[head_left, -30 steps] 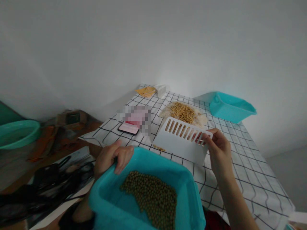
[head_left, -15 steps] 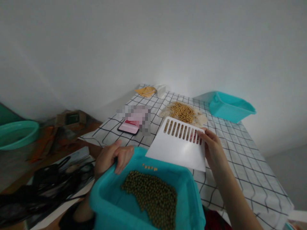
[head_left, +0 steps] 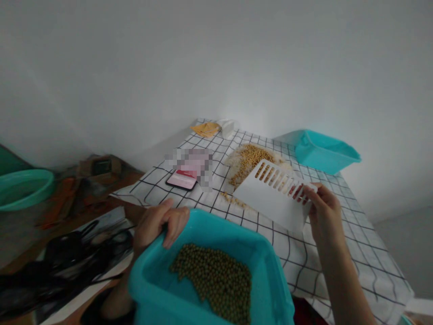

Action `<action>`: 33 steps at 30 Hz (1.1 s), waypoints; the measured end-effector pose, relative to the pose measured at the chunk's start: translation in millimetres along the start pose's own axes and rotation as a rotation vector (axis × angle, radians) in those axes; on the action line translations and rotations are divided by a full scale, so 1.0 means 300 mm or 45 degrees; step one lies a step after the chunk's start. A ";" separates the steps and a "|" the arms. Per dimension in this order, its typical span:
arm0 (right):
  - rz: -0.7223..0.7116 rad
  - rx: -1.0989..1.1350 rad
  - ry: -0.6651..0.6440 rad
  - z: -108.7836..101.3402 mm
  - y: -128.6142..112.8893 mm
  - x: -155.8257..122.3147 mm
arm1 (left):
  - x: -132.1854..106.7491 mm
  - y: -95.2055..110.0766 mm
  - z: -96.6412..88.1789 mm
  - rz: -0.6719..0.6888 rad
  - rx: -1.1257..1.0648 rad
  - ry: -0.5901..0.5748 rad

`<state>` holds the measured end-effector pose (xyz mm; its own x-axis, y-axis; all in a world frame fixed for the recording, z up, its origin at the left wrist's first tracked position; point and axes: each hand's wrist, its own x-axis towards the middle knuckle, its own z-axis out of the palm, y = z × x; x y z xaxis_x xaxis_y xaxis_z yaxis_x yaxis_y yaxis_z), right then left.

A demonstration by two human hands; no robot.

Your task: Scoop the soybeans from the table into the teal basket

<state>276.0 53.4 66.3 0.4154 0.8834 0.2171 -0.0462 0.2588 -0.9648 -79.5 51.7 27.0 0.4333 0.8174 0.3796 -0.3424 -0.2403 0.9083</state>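
My left hand (head_left: 158, 225) grips the far-left rim of a turquoise tub (head_left: 270, 289) held low in front of me, with greenish beans (head_left: 216, 282) piled inside. My right hand (head_left: 323, 210) pinches the slotted end of a white plastic scoop (head_left: 270, 201), tilted over the checked tablecloth (head_left: 338, 253). The scoop's plain edge rests near a heap of yellow soybeans (head_left: 245, 160) mixed with white grains. A few loose soybeans (head_left: 233, 198) lie on the cloth beside the scoop.
A second turquoise tub (head_left: 324, 153) stands at the table's far right. A phone (head_left: 182, 179) and a blurred pink item lie at the left of the cloth, an orange packet (head_left: 205, 129) at the back. Black cables (head_left: 64, 257) and a green basin (head_left: 23, 187) sit left.
My right hand swung the scoop over the near tub, where a few soybeans dropped in, then moved it back right and down beside the soybean heap. My left hand stayed on the rim.
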 end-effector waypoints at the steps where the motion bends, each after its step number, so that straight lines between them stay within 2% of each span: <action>1: 0.019 0.003 -0.032 0.002 0.003 -0.006 | 0.000 0.002 0.003 -0.006 -0.002 0.000; 9: 0.221 0.006 -0.262 0.080 0.026 -0.040 | 0.002 0.009 -0.007 0.005 0.043 -0.049; 13: 0.221 0.058 -0.226 0.085 0.022 -0.039 | -0.007 0.007 -0.005 0.018 0.063 -0.033; 17: 0.144 0.020 -0.196 0.050 0.006 -0.026 | -0.008 0.005 -0.005 0.031 0.072 -0.025; 20: 0.048 -0.010 -0.081 0.015 -0.005 -0.009 | -0.005 0.005 -0.014 0.027 0.085 -0.067; 23: 0.031 -0.001 0.014 -0.011 -0.006 0.001 | -0.002 0.007 -0.014 0.009 0.073 -0.056; 26: 0.057 -0.013 0.030 -0.019 0.001 -0.002 | 0.005 0.011 0.011 0.001 0.072 -0.052; 30: 0.064 -0.030 -0.022 -0.014 0.011 -0.008 | 0.019 0.004 0.067 0.070 0.006 0.079; 33: 0.059 -0.012 -0.032 -0.007 0.014 -0.007 | 0.021 -0.012 0.090 0.064 -0.016 0.078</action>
<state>276.8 51.8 61.6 0.3900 0.9039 0.1758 -0.0563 0.2140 -0.9752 -53.1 43.5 30.9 0.3638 0.8350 0.4129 -0.3733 -0.2755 0.8859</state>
